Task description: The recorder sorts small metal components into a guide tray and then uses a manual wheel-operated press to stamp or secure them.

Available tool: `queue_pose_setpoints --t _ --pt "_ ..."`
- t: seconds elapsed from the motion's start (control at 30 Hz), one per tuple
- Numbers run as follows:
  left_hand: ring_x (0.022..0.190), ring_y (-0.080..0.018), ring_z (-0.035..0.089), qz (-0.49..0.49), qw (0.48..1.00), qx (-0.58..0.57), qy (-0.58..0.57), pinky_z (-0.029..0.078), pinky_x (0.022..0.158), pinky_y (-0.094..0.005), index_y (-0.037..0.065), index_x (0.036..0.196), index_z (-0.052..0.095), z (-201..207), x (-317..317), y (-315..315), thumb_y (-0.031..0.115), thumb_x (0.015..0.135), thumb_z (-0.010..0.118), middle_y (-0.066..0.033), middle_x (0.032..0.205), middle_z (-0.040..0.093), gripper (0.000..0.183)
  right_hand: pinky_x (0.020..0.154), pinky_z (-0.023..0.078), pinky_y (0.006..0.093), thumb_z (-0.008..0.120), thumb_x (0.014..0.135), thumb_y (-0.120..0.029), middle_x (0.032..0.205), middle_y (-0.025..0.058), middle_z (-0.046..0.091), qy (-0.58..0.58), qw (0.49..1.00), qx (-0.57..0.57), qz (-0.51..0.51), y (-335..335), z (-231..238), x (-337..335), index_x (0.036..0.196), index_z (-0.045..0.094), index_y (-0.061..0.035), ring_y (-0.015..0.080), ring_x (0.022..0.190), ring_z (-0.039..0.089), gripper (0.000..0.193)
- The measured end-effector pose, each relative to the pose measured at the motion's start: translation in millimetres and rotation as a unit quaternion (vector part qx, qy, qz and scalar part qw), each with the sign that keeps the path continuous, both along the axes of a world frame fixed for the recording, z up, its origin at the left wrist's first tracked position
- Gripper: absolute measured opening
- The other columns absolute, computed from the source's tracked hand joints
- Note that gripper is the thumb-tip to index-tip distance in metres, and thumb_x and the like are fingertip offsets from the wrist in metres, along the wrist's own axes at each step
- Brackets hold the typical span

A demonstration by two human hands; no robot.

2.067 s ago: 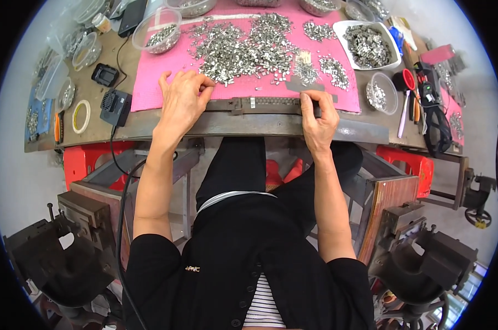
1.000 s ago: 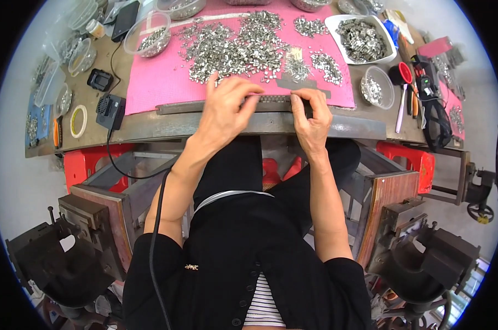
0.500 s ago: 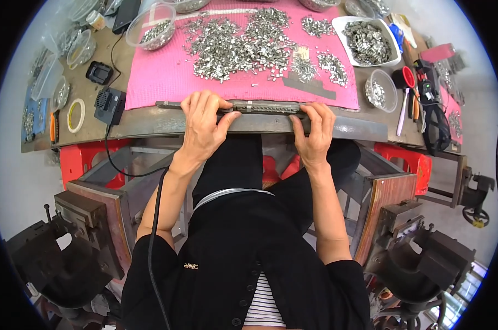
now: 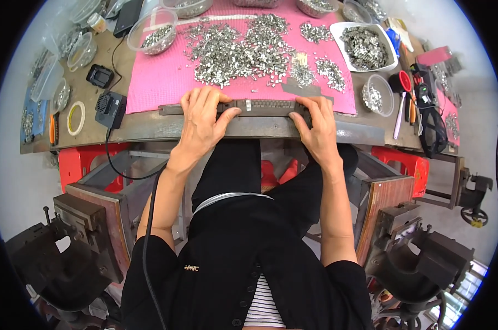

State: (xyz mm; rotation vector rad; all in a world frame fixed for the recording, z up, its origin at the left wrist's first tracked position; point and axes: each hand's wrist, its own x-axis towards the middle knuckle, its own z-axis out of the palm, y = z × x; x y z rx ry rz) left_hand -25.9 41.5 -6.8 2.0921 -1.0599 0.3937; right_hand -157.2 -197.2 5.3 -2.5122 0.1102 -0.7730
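Observation:
A long dark metal bar (image 4: 271,107) with a row of small slots lies along the front edge of the workbench. My left hand (image 4: 201,118) is closed on its left part, thumb on the near side and fingers over the far side. My right hand (image 4: 319,127) grips the right end in the same way. One small silver piece (image 4: 248,105) shows bright on the bar, near my left thumb. Just beyond lies a pink mat (image 4: 155,82) with a wide heap of small silver metal parts (image 4: 241,52). A grey flat strip (image 4: 309,89) rests on the mat near my right fingers.
Left stand a clear bowl of parts (image 4: 151,36), a black charger (image 4: 111,109) with a cable and a tape roll (image 4: 75,117). Right are a white tray of metal pieces (image 4: 337,34), a clear tub (image 4: 388,91) and a red scoop (image 4: 404,81). Vises (image 4: 78,236) flank my legs.
The bar has tilted so that its slotted face now shows more fully. Both hands have turned slightly with it and keep their grip.

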Motion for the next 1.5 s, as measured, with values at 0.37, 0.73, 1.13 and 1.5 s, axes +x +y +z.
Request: queue_pose_setpoints --t 0.37,0.73,1.13,1.5 --pt "0.089 -0.0204 0.058 -0.09 0.994 0.06 0.022 0.03 0.097 -0.0457 0.018 0.096 0.073 9.3 35.6 -67.9 0.028 0.089 0.074 0.0006 0.083 0.064 0.013 0.083 0.046 0.0436 0.073 0.086 -0.011 0.09 0.0105 0.065 0.095 0.992 0.045 0.07 -8.0 8.0 67.3 0.1 0.071 -0.0052 0.0307 0.09 0.063 0.016" --pt "0.089 -0.02 0.059 -0.07 0.995 0.072 0.022 0.03 0.098 -0.0467 0.018 0.095 0.072 11.0 40.2 -55.8 0.023 0.089 0.073 0.0012 0.08 0.063 0.008 0.069 0.051 0.0388 0.074 0.085 -0.005 0.082 0.0122 0.063 0.082 0.993 0.032 0.077 -5.9 11.0 68.2 0.099 0.071 -0.0033 0.0268 0.077 0.065 0.015" --pt "0.095 -0.0217 0.059 -0.014 0.993 0.103 -0.053 0.031 0.101 -0.0511 0.019 0.096 0.075 6.2 47.8 -70.1 0.023 0.087 0.074 0.0006 0.087 0.066 0.01 0.076 0.049 0.0408 0.07 0.086 -0.006 0.086 0.0114 0.066 0.084 0.993 0.08 0.024 -21.3 4.5 55.3 0.099 0.073 -0.0049 0.0287 0.08 0.065 0.013" --pt "0.092 -0.0224 0.061 -0.049 0.992 0.104 -0.048 0.032 0.099 -0.0514 0.015 0.092 0.072 5.5 53.6 -71.8 0.02 0.085 0.074 -0.0006 0.087 0.067 0.008 0.076 0.049 0.0418 0.074 0.086 -0.01 0.088 0.0126 0.067 0.099 0.99 0.099 0.013 -11.2 7.3 54.6 0.096 0.072 -0.0026 0.0288 0.08 0.067 0.012"
